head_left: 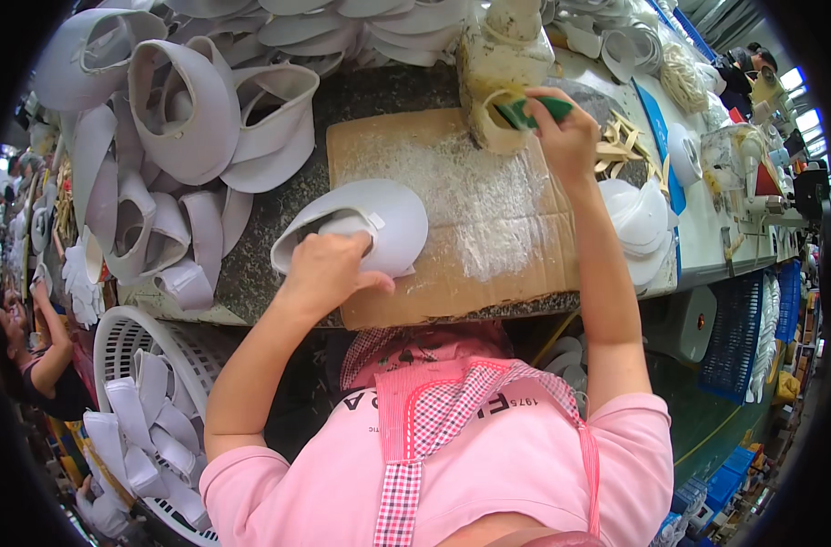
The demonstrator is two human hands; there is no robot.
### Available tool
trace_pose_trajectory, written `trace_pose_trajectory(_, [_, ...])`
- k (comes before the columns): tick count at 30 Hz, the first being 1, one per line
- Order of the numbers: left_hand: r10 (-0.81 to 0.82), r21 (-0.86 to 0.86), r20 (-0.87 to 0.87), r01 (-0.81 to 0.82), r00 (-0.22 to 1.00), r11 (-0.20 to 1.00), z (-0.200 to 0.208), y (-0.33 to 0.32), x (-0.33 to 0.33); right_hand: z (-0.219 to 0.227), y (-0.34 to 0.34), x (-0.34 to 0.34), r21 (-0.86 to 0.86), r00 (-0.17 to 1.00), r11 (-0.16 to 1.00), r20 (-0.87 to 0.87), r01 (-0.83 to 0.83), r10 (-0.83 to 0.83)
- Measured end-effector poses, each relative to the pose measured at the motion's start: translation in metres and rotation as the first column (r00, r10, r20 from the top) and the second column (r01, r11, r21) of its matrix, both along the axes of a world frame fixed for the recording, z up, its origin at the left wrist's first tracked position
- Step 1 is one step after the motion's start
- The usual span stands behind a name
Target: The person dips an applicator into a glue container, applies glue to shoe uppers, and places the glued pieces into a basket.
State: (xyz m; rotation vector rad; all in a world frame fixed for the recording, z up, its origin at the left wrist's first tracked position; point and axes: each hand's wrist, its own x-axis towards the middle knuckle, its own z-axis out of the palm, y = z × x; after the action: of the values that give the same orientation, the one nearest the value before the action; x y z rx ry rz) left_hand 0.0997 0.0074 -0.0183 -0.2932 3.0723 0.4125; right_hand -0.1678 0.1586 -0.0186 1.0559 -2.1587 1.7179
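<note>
My left hand (329,266) grips a white sun visor (402,217) by its band, the fingers reaching inside the loop. The visor lies tilted at the left side of a cardboard sheet (388,150) streaked with whitish residue. At the far side of the sheet, my right hand (567,135) is closed around a flat green tool (516,114). The tool's lower end is in the round mouth of a crusted, yellowish-white pot (504,139), so its kind is hidden. Behind the pot stands a crusted pale container (506,59).
White visors (183,137) are heaped at the left and back. A white basket (142,321) of white strips stands lower left. At the right lie stacked white pieces (636,219), tan strips (620,146) and a blue strip (660,137). Other people (46,356) work farther off.
</note>
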Motion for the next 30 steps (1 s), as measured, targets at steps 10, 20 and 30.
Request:
trace_pose_trajectory(10, [0.109, 0.408, -0.31, 0.029, 0.944, 0.913, 0.02, -0.013, 0.011, 0.014, 0.047, -0.024, -0.013, 0.964, 0.976, 0.159, -0.215, 0.215])
trace_pose_trajectory(20, [-0.005, 0.244, -0.096, 0.028, 0.995, 0.969, 0.0, -0.018, -0.013, 0.012, 0.021, 0.053, -0.318, 0.784, 0.847, 0.338, -0.425, 0.52])
trace_pose_trajectory(30, [-0.278, 0.186, -0.066, 0.286, 0.958, 0.94, -0.009, -0.037, -0.018, -0.025, -0.07, 0.058, -0.028, 0.687, 0.752, 0.387, -0.658, 0.616])
